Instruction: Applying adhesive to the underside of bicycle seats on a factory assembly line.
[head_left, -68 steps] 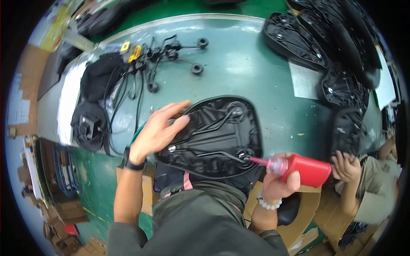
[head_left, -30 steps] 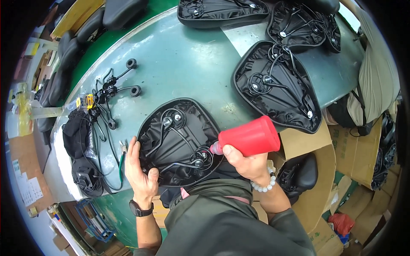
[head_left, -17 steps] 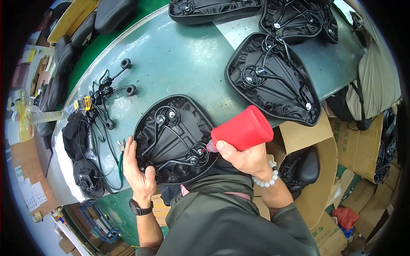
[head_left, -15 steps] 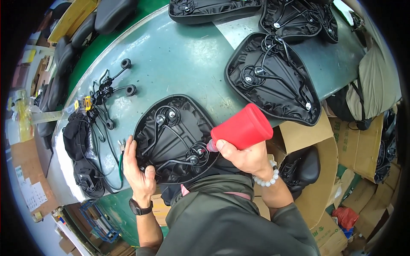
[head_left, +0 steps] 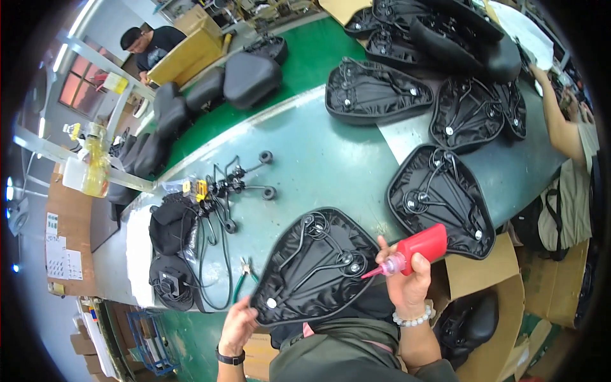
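Now the right hand (head_left: 407, 286) grips the red squeeze bottle (head_left: 423, 247) (contents hidden), nozzle withdrawn rightward off the near upturned saddle (head_left: 318, 267); the left hand (head_left: 238, 325) clasps its near-left edge.

The upturned bicycle saddle with dark wire rails (head_left: 318, 267) is black throughout, with small silver bolt heads. The squeeze bottle of bright red plastic (head_left: 421, 247) has a clear neck and a thin red nozzle. A pale bead bracelet (head_left: 414, 318) circles the wrist under the right hand (head_left: 407, 286); a black watch strap (head_left: 230, 357) sits below the left hand (head_left: 238, 321). The painted metal worktop (head_left: 318, 165) is dull teal with a lighter edge. Small pliers with green handles (head_left: 244, 277) lie on it. The folded cardboard box (head_left: 484, 274) is plain brown. The floor (head_left: 305, 57) is vivid green.
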